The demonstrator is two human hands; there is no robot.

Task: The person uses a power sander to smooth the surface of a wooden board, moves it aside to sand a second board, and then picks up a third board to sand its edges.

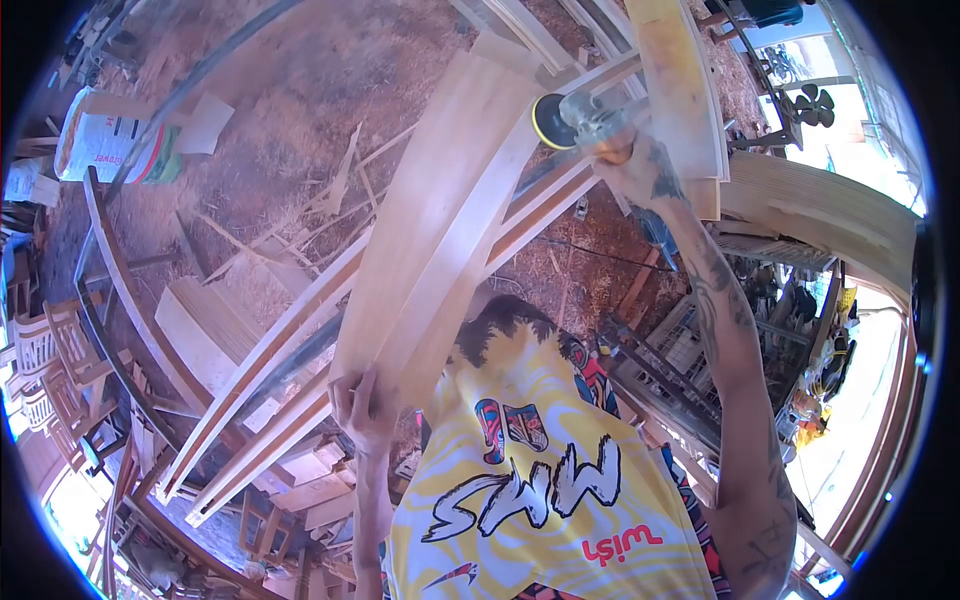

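Broadly, floor: we see reddish ground [270, 70] strewn with shavings and loose offcuts, mostly left and far.
Rails: long wooden rails [265, 352] run from near left towards far right, crowding the space beneath our plank.
Plank: our pale, wide plank [445, 180] lies across those rails, mid-scene.
Boards: flat boards [685, 100] at far right sit just beside the sander, hemming that side.
Chairs: wooden chairs [78, 345] stand left, well apart.
Container: a printed white container [100, 140], far left.
Sander: our disc sander [580, 120] is by the plank's far right edge; contact we cannot tell.
Right hand: our right hand [638, 170] is wrapped round the sander.
Left hand: our left hand [355, 405] curls over the plank's near end.
Fan: a dark-bladed fan [814, 105], far right.
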